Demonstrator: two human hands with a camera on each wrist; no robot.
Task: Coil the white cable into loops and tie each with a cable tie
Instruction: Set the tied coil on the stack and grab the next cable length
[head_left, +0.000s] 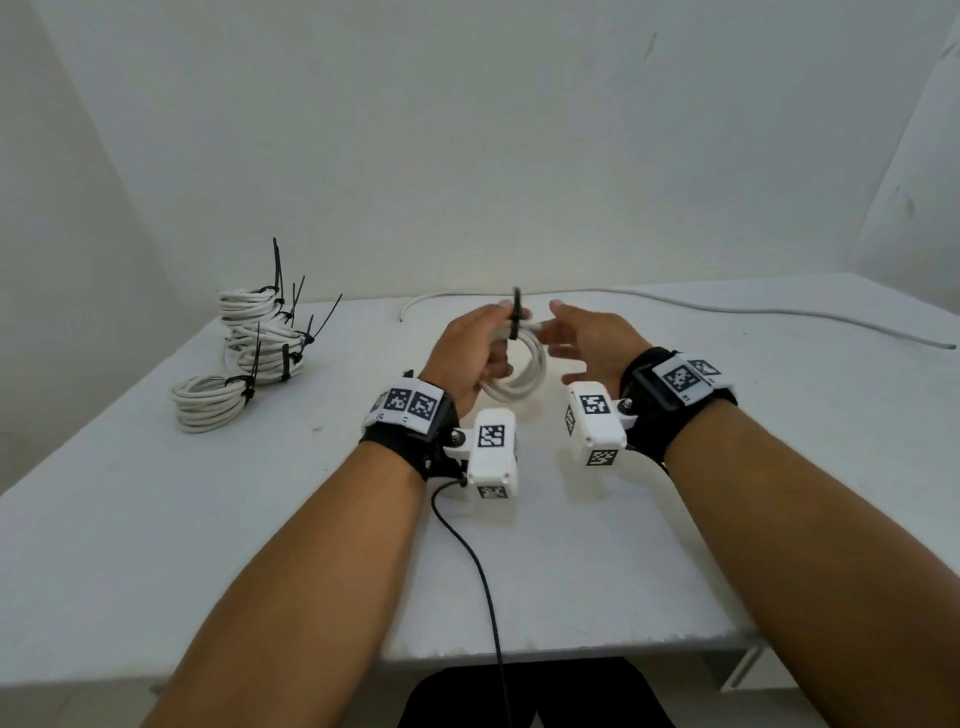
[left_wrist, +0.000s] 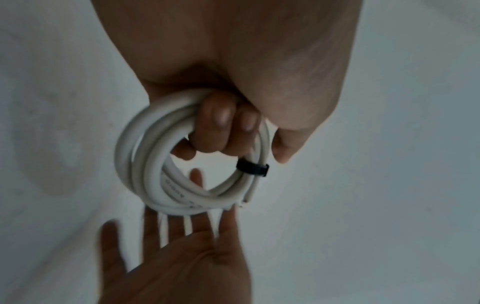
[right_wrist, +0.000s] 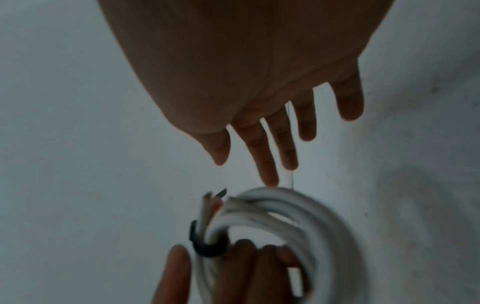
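I see the white table (head_left: 675, 519) spanning the head view, both forearms reaching forward over it. At its far left stands a pile of tied coils (head_left: 249, 358), black tie tails sticking up; a loose cable (head_left: 727, 310) trails along the far edge. My left hand (head_left: 470, 353) is raised above the table centre, palm turned inward, fingers curled through the white cable coil (head_left: 519, 369) and gripping its upper arc, so the loops hang below the fist. My right hand (head_left: 592, 338) faces it just beside the coil, fingers straight and spread, holding nothing; whether a fingertip touches the cable I cannot tell. A black cable tie (left_wrist: 253, 167) rings the bundle right beside the left fingers (left_wrist: 218, 125), its tail upright.
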